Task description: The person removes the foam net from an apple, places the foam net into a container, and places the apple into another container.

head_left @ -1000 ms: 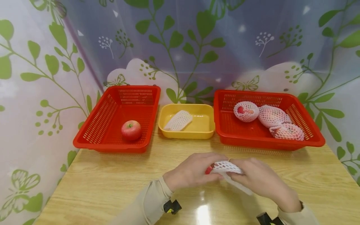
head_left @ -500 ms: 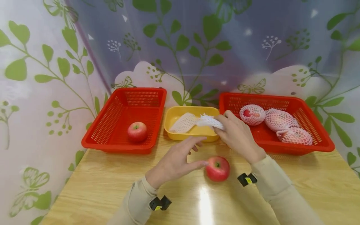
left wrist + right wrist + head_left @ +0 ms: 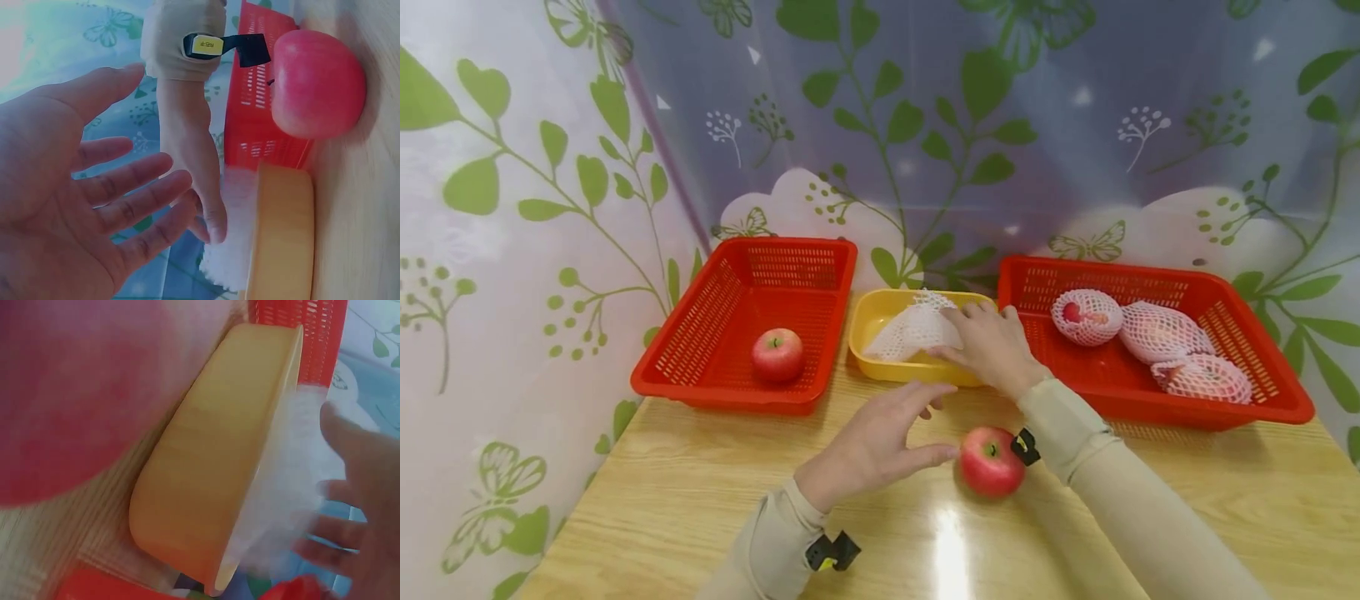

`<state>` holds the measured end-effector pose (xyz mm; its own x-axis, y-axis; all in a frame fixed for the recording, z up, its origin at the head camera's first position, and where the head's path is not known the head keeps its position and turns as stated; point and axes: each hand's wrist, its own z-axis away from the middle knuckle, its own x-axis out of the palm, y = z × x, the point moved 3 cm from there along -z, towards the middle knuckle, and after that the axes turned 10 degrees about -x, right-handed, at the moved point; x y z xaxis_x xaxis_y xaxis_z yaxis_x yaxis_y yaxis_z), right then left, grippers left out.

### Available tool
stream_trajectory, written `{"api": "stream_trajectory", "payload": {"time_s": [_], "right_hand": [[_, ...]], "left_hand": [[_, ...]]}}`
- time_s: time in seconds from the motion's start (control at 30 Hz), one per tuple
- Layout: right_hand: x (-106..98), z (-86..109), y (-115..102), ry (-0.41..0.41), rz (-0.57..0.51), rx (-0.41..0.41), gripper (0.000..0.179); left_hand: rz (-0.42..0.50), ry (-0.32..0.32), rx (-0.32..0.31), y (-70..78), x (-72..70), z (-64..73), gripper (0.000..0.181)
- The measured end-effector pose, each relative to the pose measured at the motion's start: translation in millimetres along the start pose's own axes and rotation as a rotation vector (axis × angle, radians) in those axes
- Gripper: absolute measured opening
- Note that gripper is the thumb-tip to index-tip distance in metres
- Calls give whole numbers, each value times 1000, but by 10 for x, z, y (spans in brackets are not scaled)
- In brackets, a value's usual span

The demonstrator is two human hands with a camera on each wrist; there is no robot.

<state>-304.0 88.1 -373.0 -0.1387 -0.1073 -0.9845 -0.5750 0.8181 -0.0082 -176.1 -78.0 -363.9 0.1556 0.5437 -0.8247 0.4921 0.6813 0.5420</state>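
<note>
Moved leftward since the earlier frame, the right hand (image 3: 988,343) is over the yellow tray (image 3: 917,372) at mid-frame, its grip released, with white foam nets (image 3: 921,327) inside. At lower centre, the left hand (image 3: 880,437), grip loose and holding nothing, is beside a red apple (image 3: 991,464) on the wooden bench (image 3: 700,500).

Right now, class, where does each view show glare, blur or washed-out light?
Head view: bright glare on the table, near the bottom edge; left wrist view: washed-out upper left corner; right wrist view: white foam net smeared and hazy, apple large and out of focus at upper left.
</note>
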Motion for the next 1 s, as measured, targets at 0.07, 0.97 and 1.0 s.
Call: {"api": "stream_trajectory", "payload": {"time_s": [0.07, 0.97, 1.0], "right_hand": [[-7, 44, -18, -37, -3, -1, 71], [-329, 1409, 302, 248, -127, 121, 40], [-324, 1434, 315, 249, -127, 126, 40]], "left_hand": [[-13, -18, 9, 28, 37, -28, 65], [-224, -149, -114, 181, 908, -409, 72], [-219, -139, -117, 190, 888, -413, 72]]}}
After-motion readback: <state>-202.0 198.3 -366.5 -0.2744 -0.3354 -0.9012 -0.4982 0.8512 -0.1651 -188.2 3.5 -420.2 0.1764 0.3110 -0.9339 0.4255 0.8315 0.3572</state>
